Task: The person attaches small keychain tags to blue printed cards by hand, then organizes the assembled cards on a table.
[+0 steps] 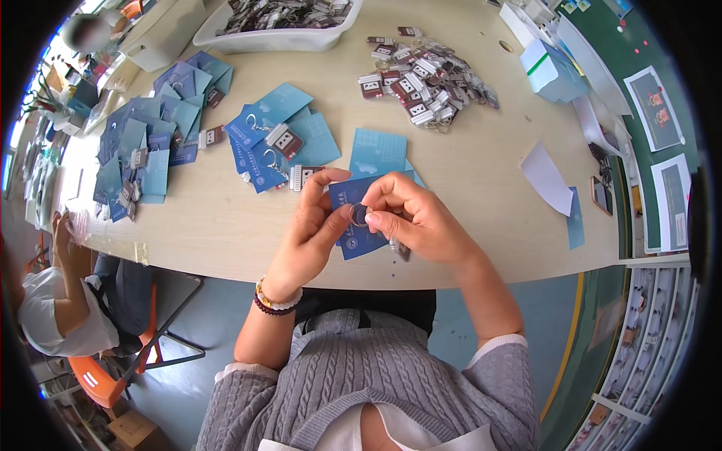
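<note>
Close to the table's front edge, a metal split ring (352,213) is pinched by both hands. My left hand (310,225) grips its left side with thumb and index finger. From the other side, my right hand (421,222) closes thumb and fingertips on it. Just behind the ring is a dark blue card (361,244); whether the ring passes through it I cannot tell. A small charm (404,251) hangs below my right hand, mostly hidden by it. Beyond the hands lie light blue cards (378,150).
Left of my hands are blue cards (282,105) with keychains (284,140) attached, and a larger pile of cards (135,143). Loose keychains (429,79) are heaped at the back, beside a white bin (278,43). White paper (545,179) lies right. A person (68,301) sits at left.
</note>
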`<state>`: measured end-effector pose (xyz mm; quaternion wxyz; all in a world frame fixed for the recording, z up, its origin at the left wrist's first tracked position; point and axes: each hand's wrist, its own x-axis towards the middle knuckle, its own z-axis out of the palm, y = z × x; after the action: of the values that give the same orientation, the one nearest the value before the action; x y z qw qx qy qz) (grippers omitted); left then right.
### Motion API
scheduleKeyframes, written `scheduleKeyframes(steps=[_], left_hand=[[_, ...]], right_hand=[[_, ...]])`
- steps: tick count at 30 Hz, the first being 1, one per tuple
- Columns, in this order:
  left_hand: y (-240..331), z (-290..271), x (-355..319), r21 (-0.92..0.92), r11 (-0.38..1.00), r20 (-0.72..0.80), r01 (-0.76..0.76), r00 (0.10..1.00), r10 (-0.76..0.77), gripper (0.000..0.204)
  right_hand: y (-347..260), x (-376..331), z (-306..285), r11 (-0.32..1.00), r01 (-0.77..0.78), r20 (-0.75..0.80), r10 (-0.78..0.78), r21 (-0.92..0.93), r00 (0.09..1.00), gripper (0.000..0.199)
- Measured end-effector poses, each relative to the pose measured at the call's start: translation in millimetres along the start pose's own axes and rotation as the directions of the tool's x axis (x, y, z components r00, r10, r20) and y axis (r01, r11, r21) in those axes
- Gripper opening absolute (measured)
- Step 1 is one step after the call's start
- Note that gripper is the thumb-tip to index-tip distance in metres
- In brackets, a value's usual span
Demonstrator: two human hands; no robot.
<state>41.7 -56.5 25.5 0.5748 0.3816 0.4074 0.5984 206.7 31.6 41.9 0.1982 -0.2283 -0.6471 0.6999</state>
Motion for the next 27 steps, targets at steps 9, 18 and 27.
scheduleKeyframes(steps=[9,18,27], left_hand=[[-5.1,-0.8,-2.6,-0.027,0.999,-0.022,0.041,0.999,-0.042,0.035],[-9.1,-0.3,-5.9,0.497,0.864,-0.062,-0.077,0.990,0.125,0.042],[-21.3,-8.4,-7.1,0.557,0.825,-0.044,-0.095,0.989,0.143,0.044]], right_hand=[[1.8,-7.6,17.6,0.863,0.146,-0.179,-0.261,-0.484,0.948,0.011],[11.8,-7.0,17.8,0.833,0.035,-0.213,-0.182,-0.552,0.960,0.011],[24.5,-1.5,20.4,0.672,0.146,-0.159,-0.370,-0.726,0.915,0.010]])
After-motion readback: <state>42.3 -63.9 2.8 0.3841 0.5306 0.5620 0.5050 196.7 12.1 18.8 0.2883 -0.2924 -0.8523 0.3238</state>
